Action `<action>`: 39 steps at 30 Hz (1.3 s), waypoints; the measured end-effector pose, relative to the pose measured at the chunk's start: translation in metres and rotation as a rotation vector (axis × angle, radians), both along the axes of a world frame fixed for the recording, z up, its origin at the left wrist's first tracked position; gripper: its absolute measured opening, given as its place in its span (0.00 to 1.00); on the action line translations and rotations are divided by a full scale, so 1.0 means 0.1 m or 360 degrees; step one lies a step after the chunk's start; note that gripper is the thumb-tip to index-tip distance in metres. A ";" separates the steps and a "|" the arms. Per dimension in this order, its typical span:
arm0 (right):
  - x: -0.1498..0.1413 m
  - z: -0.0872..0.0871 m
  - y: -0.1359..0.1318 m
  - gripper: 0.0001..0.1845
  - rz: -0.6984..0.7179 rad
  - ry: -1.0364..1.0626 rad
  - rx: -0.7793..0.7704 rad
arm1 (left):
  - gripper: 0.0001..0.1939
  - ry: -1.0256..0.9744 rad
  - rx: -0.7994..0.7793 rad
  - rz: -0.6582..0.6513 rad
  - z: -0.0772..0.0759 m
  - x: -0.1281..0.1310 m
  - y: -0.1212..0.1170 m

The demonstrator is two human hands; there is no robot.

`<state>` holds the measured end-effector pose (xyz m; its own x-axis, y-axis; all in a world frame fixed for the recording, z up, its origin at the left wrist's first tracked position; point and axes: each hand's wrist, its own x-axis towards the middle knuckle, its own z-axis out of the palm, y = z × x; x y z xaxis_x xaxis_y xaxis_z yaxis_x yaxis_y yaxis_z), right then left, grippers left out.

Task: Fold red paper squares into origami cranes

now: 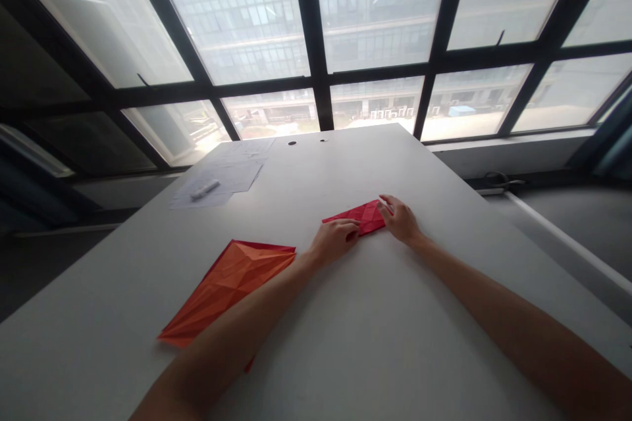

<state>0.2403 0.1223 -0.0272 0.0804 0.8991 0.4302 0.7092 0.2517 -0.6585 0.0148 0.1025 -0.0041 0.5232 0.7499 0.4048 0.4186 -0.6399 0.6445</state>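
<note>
Paper (222,283), orange with red edges, lay creased, partly hidden by the left forearm (247,322). Farther off, 1 white tube-shaped object (205,189) rested on loose sheets (237,176). The folded red paper (368,213) lay under 2 hands: the left hand (336,240) curled over it, grip unclear, the right hand (402,220) loosely open at its end. The white table (375,329) stood before dark-framed windows (247,13).

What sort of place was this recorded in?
Probably an office or similar workroom: a large white table stands by tall dark-framed windows, a big building with rows of windows shows through the glass, and loose paper sheets lie on the table's far left.
</note>
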 end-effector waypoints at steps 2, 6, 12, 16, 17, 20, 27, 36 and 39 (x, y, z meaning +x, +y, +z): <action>0.00 0.02 -0.02 0.25 0.0049 0.0029 -0.0030 | 0.12 -0.0003 -0.0027 -0.0010 0.00 0.00 0.01; -0.01 0.04 -0.04 0.21 0.0128 0.0000 -0.0068 | 0.18 0.0186 0.0135 -0.0013 -0.01 -0.02 0.04; 0.01 -0.02 0.04 0.20 0.0134 0.0239 0.0107 | 0.14 0.0471 0.0482 0.0003 -0.06 -0.04 0.09; 0.06 -0.07 0.07 0.29 0.0314 0.0468 0.0147 | 0.14 0.0345 0.0433 0.0204 -0.05 -0.04 0.11; 0.07 -0.08 0.07 0.32 0.0386 0.0510 0.0115 | 0.13 0.0265 0.0407 0.0276 -0.05 -0.04 0.12; 0.07 -0.08 0.05 0.44 0.0509 0.0583 0.0044 | 0.13 -0.0009 0.0358 0.0444 -0.04 -0.05 0.15; 0.06 0.03 0.02 0.21 0.0426 0.0472 0.0171 | 0.09 -0.0527 0.0503 0.0392 0.02 -0.05 0.17; 0.16 0.13 -0.02 0.28 0.0303 -0.0195 0.0647 | 0.12 -0.0532 0.0464 0.0700 -0.01 -0.15 0.29; 0.18 0.06 0.02 0.31 0.0334 -0.0524 0.0382 | 0.20 -0.0786 0.0275 0.0952 -0.08 -0.21 0.39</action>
<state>0.2579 0.1245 -0.0208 -0.2688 0.7530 0.6007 0.7882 0.5304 -0.3122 -0.0064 0.1412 -0.0123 -0.2188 0.7526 0.6210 0.4144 -0.5046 0.7574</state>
